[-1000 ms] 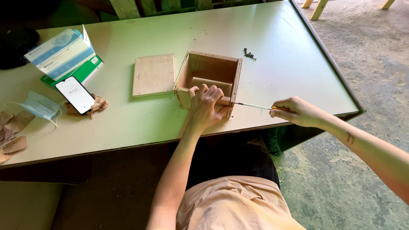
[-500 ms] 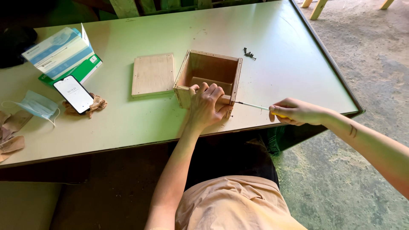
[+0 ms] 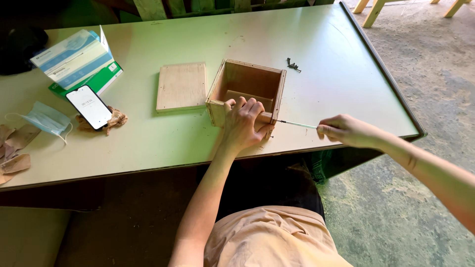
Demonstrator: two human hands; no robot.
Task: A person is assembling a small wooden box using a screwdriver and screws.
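1. Pale green table (image 3: pixel 321 89) fills the head view, with a dusty concrete floor (image 3: pixel 435 74) past its right edge.
2. An open wooden box (image 3: pixel 247 89) sits near the middle of the front edge; the left hand (image 3: pixel 245 123) is clamped over its front wall, fingers curled inside.
3. From the box's front right corner a thin screwdriver (image 3: pixel 296 124) runs level toward the right edge, its handle hidden inside the closed right hand (image 3: pixel 344 131).
4. A flat plywood panel (image 3: pixel 182 86) lies just beside the box on its left.
5. Dark screws (image 3: pixel 293 65) lie behind the box, apart from it.
6. Toward the left edge: a phone (image 3: pixel 89 106) on crumpled brown paper (image 3: pixel 118 118), a face mask (image 3: pixel 44 117), and stacked cartons (image 3: pixel 74 59). None of these blocks the hands.
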